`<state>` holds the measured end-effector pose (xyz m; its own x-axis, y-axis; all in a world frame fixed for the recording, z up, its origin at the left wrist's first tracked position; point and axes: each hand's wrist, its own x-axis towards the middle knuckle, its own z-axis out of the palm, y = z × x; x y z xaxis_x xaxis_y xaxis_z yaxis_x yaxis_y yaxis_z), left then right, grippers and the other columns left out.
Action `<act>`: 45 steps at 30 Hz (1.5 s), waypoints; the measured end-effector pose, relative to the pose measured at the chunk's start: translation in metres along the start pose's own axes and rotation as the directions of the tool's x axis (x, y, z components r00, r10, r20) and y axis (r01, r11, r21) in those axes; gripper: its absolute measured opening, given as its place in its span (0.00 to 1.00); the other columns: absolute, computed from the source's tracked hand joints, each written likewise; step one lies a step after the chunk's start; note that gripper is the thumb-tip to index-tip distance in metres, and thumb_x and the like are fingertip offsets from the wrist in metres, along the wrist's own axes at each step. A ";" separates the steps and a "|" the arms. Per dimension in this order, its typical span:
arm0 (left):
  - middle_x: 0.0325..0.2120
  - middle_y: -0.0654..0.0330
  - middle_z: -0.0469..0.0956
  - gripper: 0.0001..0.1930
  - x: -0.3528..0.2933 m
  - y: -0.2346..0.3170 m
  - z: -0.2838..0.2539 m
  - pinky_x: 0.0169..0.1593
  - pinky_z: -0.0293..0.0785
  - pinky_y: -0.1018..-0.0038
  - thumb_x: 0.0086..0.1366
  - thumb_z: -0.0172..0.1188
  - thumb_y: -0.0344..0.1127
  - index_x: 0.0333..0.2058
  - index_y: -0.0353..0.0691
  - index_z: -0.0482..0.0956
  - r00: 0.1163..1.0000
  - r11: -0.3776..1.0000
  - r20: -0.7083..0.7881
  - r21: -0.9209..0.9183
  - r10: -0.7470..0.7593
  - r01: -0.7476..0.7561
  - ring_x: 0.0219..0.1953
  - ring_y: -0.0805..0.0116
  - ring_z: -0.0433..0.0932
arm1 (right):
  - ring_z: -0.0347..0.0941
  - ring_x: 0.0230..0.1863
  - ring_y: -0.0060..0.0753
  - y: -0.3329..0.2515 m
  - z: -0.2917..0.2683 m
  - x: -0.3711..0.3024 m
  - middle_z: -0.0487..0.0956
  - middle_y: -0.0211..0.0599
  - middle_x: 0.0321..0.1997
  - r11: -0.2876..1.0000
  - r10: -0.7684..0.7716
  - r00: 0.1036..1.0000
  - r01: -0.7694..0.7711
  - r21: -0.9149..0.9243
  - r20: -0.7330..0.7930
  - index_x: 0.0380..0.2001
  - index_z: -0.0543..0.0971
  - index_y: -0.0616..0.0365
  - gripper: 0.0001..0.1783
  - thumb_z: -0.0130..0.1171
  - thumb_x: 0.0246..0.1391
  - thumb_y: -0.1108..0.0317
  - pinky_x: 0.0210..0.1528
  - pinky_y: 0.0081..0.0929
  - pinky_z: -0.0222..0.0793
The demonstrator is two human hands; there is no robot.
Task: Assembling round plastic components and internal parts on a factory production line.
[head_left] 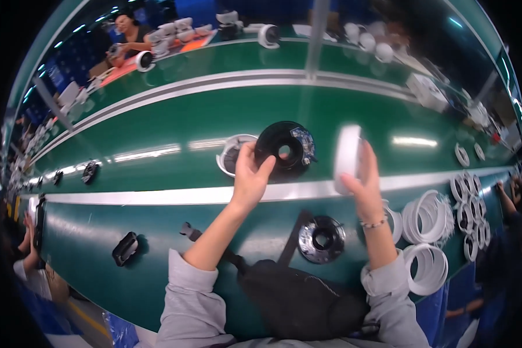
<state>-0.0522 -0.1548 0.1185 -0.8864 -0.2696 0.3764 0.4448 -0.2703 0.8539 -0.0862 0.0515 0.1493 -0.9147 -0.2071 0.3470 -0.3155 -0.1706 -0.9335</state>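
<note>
My left hand (250, 181) is closed on the rim of a black round housing (268, 144), which has a hole at its centre and a circuit board (302, 144) on its right side. Behind it, a white ring-shaped part (224, 165) with a dark inside rests on the green surface, partly covered. In my right hand (365, 184) a white ring (347, 156) stands edge-on, blurred by motion, pinched between thumb and fingers. It is apart from the black housing. Below and between my forearms lies a second round black part (322, 239) with a silvery face and a central hole.
A black pouch with straps (296, 296) lies at the near edge. Stacks of white rings (426, 217) stand to the right. A small black oval part (125, 249) sits at left. Beyond a pale rail (145, 198) runs a green belt (185, 119); a person (134, 37) sits across.
</note>
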 end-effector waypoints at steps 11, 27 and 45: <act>0.51 0.48 0.61 0.35 -0.024 -0.007 0.016 0.57 0.54 0.60 0.55 0.41 0.57 0.54 0.34 0.55 0.795 0.541 0.574 -0.612 -0.199 0.577 0.53 0.54 0.61 | 0.50 0.60 0.43 0.012 0.036 -0.025 0.47 0.55 0.60 0.873 -0.257 0.952 0.303 -0.381 0.169 0.58 0.39 0.66 0.63 0.70 0.23 0.62 0.58 0.33 0.49; 0.45 0.49 0.67 0.31 -0.016 -0.006 0.028 0.48 0.67 0.57 0.57 0.36 0.56 0.51 0.36 0.59 0.844 0.698 0.332 -0.475 -0.422 0.536 0.46 0.56 0.68 | 0.52 0.58 0.44 0.011 0.035 -0.029 0.48 0.55 0.58 0.873 -0.132 0.969 0.213 -0.439 0.209 0.57 0.36 0.67 0.65 0.71 0.24 0.62 0.57 0.34 0.52; 0.43 0.56 0.68 0.29 -0.018 -0.005 0.035 0.50 0.66 0.69 0.62 0.29 0.56 0.49 0.39 0.63 0.788 0.617 0.307 -0.495 -0.534 0.611 0.45 0.66 0.68 | 0.47 0.58 0.55 0.001 0.030 -0.023 0.50 0.57 0.57 0.763 -0.152 0.928 0.329 -0.556 0.340 0.56 0.44 0.69 0.66 0.72 0.18 0.52 0.58 0.41 0.47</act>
<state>-0.0432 -0.1165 0.1197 -0.9752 0.2156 -0.0489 -0.2036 -0.7893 0.5793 -0.0582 0.0274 0.1429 -0.7151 -0.4934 0.4951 -0.6820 0.3372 -0.6490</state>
